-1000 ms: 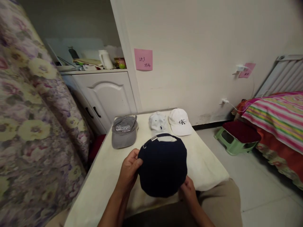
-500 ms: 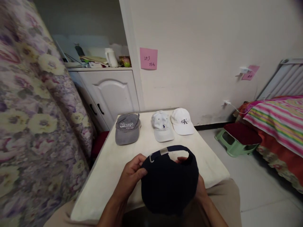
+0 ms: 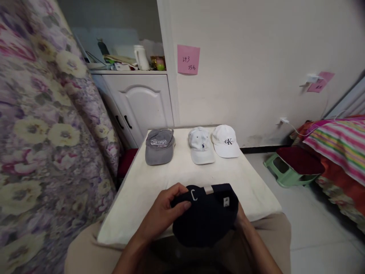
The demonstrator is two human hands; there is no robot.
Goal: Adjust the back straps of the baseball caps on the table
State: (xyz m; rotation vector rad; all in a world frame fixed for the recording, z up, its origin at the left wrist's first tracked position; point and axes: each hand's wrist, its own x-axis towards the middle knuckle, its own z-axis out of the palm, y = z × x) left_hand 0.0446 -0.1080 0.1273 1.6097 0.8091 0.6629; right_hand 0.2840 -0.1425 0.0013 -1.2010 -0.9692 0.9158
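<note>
A dark navy baseball cap [image 3: 205, 220] is held over the near edge of the table, its back strap and buckle turned upward. My left hand [image 3: 168, 205] pinches the cap's left rim between thumb and fingers. My right hand [image 3: 242, 217] grips the right side; its fingers are mostly hidden behind the cap. A small white label shows inside the cap. Farther back on the table lie a grey cap [image 3: 160, 148] at the left, a pale cap [image 3: 201, 146] with a small dark emblem, and a white cap [image 3: 226, 140] with black letters at the right.
The cream-covered table [image 3: 142, 198] reaches to the wall. A floral curtain [image 3: 57, 152] hangs at the left, beside a white cabinet [image 3: 145, 101]. To the right are a green stool [image 3: 281, 169] with a dark red top and a bed with a striped cover [image 3: 339, 140].
The navy cap has tilted, so its strap opening has narrowed from view and the inner label shows. Both hands have stayed on it. The view has shifted slightly.
</note>
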